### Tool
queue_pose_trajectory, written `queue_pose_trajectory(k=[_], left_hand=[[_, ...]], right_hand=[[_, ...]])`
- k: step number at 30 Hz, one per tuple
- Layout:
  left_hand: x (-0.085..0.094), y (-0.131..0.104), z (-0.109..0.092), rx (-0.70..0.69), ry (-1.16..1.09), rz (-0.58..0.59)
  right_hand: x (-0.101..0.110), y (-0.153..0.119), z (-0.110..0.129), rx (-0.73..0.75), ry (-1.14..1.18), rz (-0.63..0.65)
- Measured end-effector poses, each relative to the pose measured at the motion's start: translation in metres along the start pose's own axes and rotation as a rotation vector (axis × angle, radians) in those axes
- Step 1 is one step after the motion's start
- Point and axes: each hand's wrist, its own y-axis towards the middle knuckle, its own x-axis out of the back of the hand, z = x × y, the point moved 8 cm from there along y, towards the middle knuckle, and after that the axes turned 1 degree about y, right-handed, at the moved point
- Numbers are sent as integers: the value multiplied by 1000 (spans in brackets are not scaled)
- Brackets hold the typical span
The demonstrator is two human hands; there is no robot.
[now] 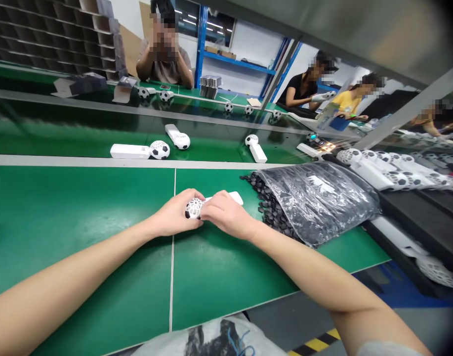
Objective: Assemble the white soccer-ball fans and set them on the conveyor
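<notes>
Where visible, wand [236,198] apparently lengthwise rightward.

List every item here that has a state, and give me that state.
ball-headed stick, held, ball only partly covered with black patches
left hand, closed around the ball
right hand, fingers at the ball, grip unclear
plastic bag, lying open
black pieces, partly spilled out, loose
white stick beyond the ledge, lying flat

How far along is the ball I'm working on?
Partway, it seems. Done: black patches low on the ball. In hand: left hand cradles it; right hand touches its side. Probably left: its white openwork top, with loose black pieces spilling from the bag.
</notes>
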Motion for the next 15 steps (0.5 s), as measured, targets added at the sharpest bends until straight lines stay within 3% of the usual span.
queue_pose_trajectory(k=[3,6,15], left_hand=[[0,-1,-1,-27,-15,-19],[-1,-2,-2,-34,-27,-25],[-2,0,0,-79,-92,-56]], right_hand=[[1,-3,-23,-185,208,-96],[-4,-2,-36,-292,345,-76],[-14,2,-37,-335,340,53]])
